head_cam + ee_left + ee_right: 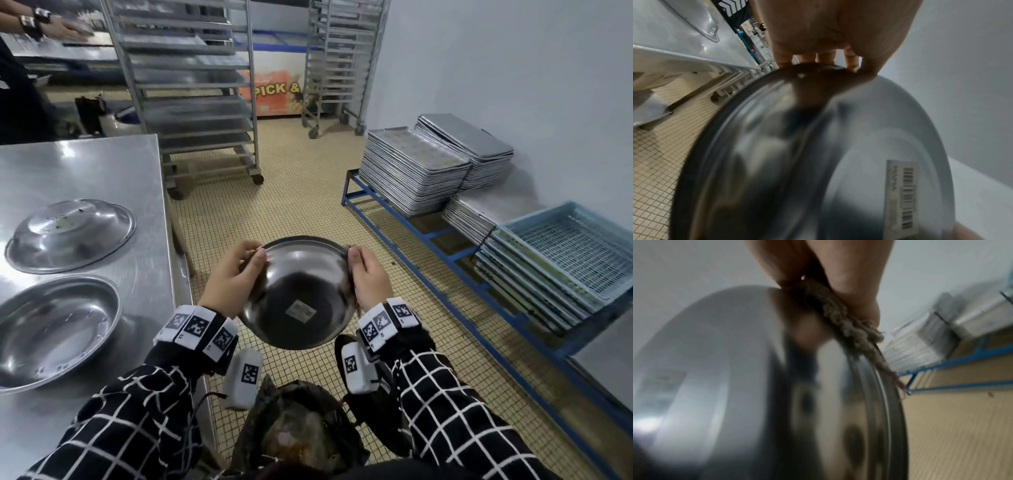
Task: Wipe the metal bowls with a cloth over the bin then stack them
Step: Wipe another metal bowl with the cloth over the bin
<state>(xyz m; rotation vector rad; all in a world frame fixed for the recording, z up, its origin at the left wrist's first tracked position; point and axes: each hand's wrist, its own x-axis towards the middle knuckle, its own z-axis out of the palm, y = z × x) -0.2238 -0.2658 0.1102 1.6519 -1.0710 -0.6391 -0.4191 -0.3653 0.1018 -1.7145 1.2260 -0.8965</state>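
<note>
Underneath, barcode label (902, 194) on bowl (301, 294)

held bowl (298, 291): grey steel, pale barcode label on its base
cloth (840, 316): dull brown-grey
sleeves (445, 411): black with white grid lines
desk (102, 171): silver
floor (291, 205): small beige tiles
rack frame (411, 219): blue
crates (565, 246): light blue
</note>
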